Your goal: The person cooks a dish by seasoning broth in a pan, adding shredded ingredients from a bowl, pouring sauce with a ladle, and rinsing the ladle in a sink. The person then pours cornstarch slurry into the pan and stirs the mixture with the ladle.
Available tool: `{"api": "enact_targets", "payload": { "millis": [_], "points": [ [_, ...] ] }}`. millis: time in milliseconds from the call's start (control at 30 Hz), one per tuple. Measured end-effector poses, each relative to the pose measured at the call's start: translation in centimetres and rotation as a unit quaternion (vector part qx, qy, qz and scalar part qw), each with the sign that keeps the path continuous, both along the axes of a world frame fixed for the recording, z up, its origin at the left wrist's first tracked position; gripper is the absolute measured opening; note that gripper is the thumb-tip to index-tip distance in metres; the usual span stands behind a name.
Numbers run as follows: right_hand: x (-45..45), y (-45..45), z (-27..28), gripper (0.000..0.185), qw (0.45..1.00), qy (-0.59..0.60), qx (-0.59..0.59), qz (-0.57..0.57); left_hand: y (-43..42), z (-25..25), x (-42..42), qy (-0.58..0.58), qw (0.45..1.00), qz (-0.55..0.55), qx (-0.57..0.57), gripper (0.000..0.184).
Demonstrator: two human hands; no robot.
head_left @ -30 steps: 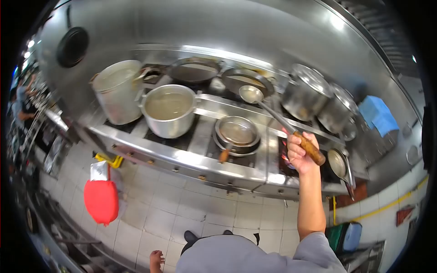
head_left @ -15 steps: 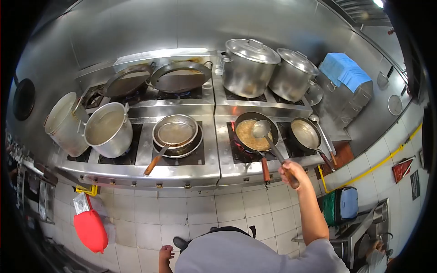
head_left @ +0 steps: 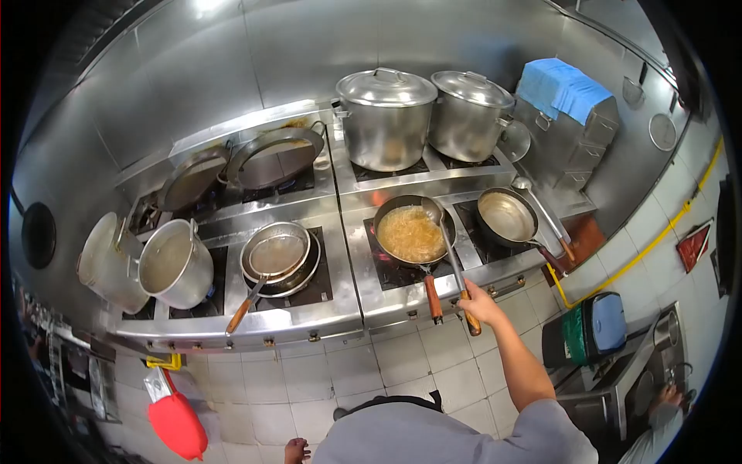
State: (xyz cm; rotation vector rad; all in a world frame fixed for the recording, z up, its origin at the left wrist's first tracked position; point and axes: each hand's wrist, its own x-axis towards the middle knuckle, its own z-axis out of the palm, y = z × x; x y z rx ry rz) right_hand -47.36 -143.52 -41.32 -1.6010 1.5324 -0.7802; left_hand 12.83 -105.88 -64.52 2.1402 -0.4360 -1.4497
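A long ladle (head_left: pixel 453 257) is held by the right hand (head_left: pixel 480 304), with the grip closed around its wooden end. The ladle's bowl is kept inside a dark pan (head_left: pixel 386 205), near the far right edge; whether the food is touched by it cannot be told. Bubbly, golden food (head_left: pixel 410 237) is seen in the pan, which is set on the stove (head_left: pixel 393 301). The pan's handle is pointed toward the person, near the ladle's handle.

To the right, another pan (head_left: pixel 506 242) is placed. To the left, a strainer (head_left: pixel 278 255) is stacked on pans. Behind, a big pot (head_left: pixel 385 131) is covered with a lid.

The left hand (head_left: pixel 295 451) is held low beside the body; whether its grip is apart or together cannot be told.
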Motion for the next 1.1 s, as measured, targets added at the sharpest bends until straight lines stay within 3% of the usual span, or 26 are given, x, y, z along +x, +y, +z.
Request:
{"api": "enact_targets", "payload": {
  "millis": [33,67,133,167,233,267,333,367,433,533,667,733,767,833,900,1100],
  "points": [
    [0.1,-0.2,0.0,0.07,0.994,-0.081,0.078,0.003,-0.3,0.9,-0.2,0.022,0.999,0.027,0.042,0.015],
    [0.7,-0.1,0.8,0.07,0.994,-0.084,0.075,-0.002,-0.7,1.3,-0.3,0.025,0.998,0.044,0.041,0.013],
    [1.9,0.9,2.8,0.064,0.941,-0.284,0.184,-0.019,-1.2,2.2,-0.4,0.027,0.998,0.046,0.041,0.013],
    [2.8,1.7,4.4,0.064,0.941,-0.285,0.183,-0.021,-1.4,2.6,-0.4,0.03,0.997,0.051,0.044,0.013],
    [4.1,2.8,7.0,0.033,0.891,-0.392,0.211,-0.089,-0.7,-0.5,0.8,0.052,0.997,0.054,-0.011,0.014],
    [4.1,2.9,6.9,0.033,0.891,-0.393,0.21,-0.09,-0.3,-2.1,1.3,0.076,0.993,0.059,-0.066,0.014],
    [4.1,3.1,6.6,0.032,0.777,-0.578,0.248,-0.033,-0.4,-2.8,1.5,0.042,0.997,0.02,-0.058,0.016],
    [4.4,3.3,7.0,0.032,0.777,-0.578,0.246,-0.033,-0.4,-3.3,1.6,0.008,0.999,-0.017,-0.049,0.017],
    [5.3,4.0,8.0,0.035,0.724,-0.645,0.243,-0.024,-0.3,-3.9,2.1,-0.003,0.997,-0.046,-0.055,0.018],
    [6.4,5.2,9.9,0.04,0.71,-0.662,0.238,-0.031,-0.3,-3.6,2.3,-0.034,0.995,-0.08,-0.042,0.02],
    [6.8,6.3,10.2,0.036,0.72,-0.656,0.227,-0.008,0.1,-3.1,2.8,-0.032,0.996,-0.061,-0.054,0.021],
    [7.0,6.9,10.7,0.031,0.773,-0.599,0.204,-0.043,0.4,-2.8,3.3,-0.011,0.998,-0.038,-0.048,0.02],
    [7.1,7.0,10.8,0.031,0.774,-0.596,0.207,-0.042,0.7,-2.4,3.3,0.009,0.999,-0.015,-0.041,0.019],
    [7.1,6.9,11.0,0.025,0.856,-0.486,0.162,-0.067,1.3,-1.4,3.1,0.025,0.999,0.024,-0.029,0.018],
    [7.2,6.8,11.1,0.023,0.872,-0.457,0.154,-0.086,2.2,-1.0,2.7,0.04,0.997,0.06,-0.017,0.018],
    [6.1,5.6,10.1,0.024,0.911,-0.387,0.116,-0.078,4.6,-2.1,3.2,-0.069,0.997,-0.037,-0.018,0.017]
  ]
}}
